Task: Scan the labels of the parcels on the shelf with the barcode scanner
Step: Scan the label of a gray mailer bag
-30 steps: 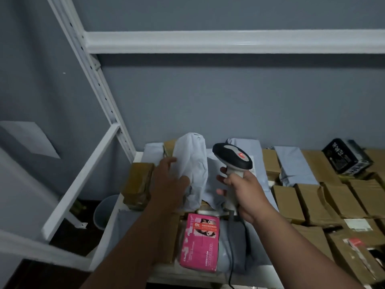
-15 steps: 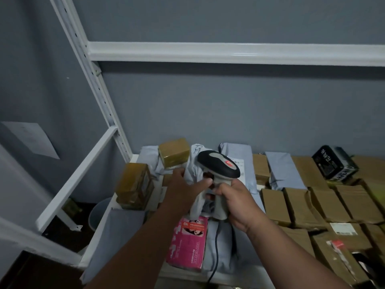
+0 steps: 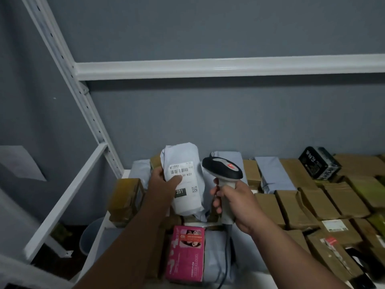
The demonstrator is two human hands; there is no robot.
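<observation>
Head view. My left hand [image 3: 164, 182] grips the white poly mailer [image 3: 183, 182], held upright above the shelf [image 3: 125, 174], thumb curled across its printed label [image 3: 184, 178]. My right hand [image 3: 235, 202] is closed round the handle of the barcode scanner [image 3: 223, 170], whose dark head sits just beside the mailer's right edge.

Risks noted. My thumb covers part of the barcode, so I judge a read may fail until it shifts clear. The scanner head does not appear to face the label squarely; a glancing angle could miss it. The mailer is slick, soft film, bulged and creased; it could slip or fold and distort the code. The scanner's cable [image 3: 226, 265] trails down over the front parcels and could snag.

Materials. The brown cartons [image 3: 291, 205] to the right are stiff, taped cardboard, packed edge to edge. The pink box [image 3: 186, 253] at the front is glossy printed card. The rack is painted metal with a perforated upright.
</observation>
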